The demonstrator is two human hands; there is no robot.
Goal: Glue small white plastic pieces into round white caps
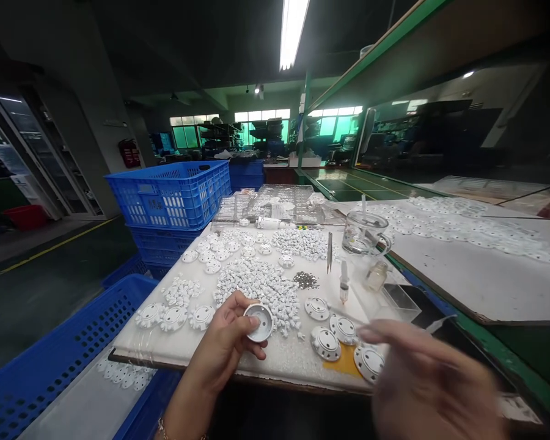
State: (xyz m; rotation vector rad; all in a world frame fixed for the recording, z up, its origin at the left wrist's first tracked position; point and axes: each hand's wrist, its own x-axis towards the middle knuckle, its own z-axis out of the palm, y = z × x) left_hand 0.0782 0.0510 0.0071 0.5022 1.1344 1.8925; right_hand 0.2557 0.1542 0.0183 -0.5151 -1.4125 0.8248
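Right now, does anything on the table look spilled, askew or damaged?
Nothing stands out as clearly spilled or damaged. At most, a few small white pieces stray from the near edge of their big heap. The blurred right hand hides part of the table.

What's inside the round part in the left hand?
The round part shows a pale hollow within its rim. The left hand covers some of the inside; the side facing away can't be seen.
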